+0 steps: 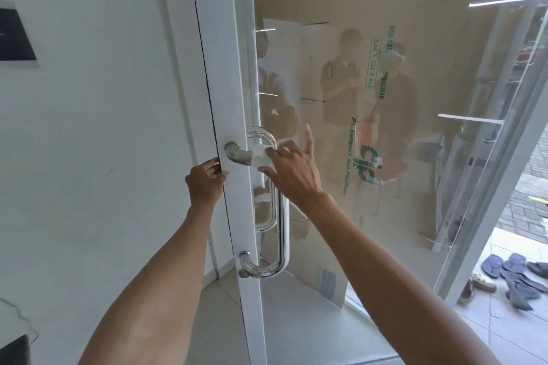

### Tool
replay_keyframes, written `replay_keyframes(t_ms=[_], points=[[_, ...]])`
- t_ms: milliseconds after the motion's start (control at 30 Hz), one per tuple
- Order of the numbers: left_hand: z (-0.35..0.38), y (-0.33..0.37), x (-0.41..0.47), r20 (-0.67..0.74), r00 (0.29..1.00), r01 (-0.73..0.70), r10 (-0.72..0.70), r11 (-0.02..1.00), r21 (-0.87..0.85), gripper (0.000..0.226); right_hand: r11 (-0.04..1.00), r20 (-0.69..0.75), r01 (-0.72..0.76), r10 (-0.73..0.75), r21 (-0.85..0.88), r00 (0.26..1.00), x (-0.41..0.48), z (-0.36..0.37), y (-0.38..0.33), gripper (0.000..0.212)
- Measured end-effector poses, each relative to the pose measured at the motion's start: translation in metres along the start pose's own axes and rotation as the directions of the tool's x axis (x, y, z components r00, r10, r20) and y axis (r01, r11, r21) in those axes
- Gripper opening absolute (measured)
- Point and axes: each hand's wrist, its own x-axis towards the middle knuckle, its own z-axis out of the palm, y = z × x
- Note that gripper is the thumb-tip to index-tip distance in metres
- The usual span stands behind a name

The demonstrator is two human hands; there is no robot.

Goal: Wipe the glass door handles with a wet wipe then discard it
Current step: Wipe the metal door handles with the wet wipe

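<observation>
Fingers [274,154] of the right hand [292,169] are pressing a white wet wipe [261,157] against the top bend of the chrome door handle [280,216], thumb below and forefinger on top clamping the wipe, while the little finger is sticking out straight toward the glass. The wipe is sitting where the handle's upper arm is meeting its vertical bar. The left hand [206,182] is gripping the edge of the white door frame [228,115] just below the handle's upper mount, its fingers curling together around that edge. The glass door [385,157] is standing ajar, reflecting figures. Sandals [516,275] are lying on the tiled floor [504,335] outside, well apart from the door.
</observation>
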Motion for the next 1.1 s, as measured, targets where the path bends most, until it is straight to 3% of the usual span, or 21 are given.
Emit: replay_keyframes(t_ms=[167, 367, 733, 1100], points=[[0.000, -0.003, 0.002, -0.001, 1.000, 0.010, -0.010, 1.000, -0.027, 0.045, 0.908, -0.026, -0.322, 0.341, 0.268, 0.940, -0.028, 0.023, -0.004, 0.045], [0.003, -0.003, 0.003, -0.001, 1.000, 0.021, -0.021, 0.999, -0.040, 0.046, 0.680, 0.133, -0.608, 0.615, 0.410, 0.777, -0.063, 0.058, -0.019, 0.052], [0.005, -0.003, 0.005, -0.011, 1.000, 0.028, -0.029, 0.999, -0.044, 0.046, 0.646, 0.374, -0.728, 0.632, 0.231, 0.679, -0.145, 0.119, -0.036, 0.050], [0.006, -0.008, 0.013, -0.008, 1.000, 0.015, -0.015, 0.999, -0.030, 0.043, 0.607, 0.477, -0.786, 0.660, 0.117, 0.581, -0.182, 0.151, -0.050, 0.039]])
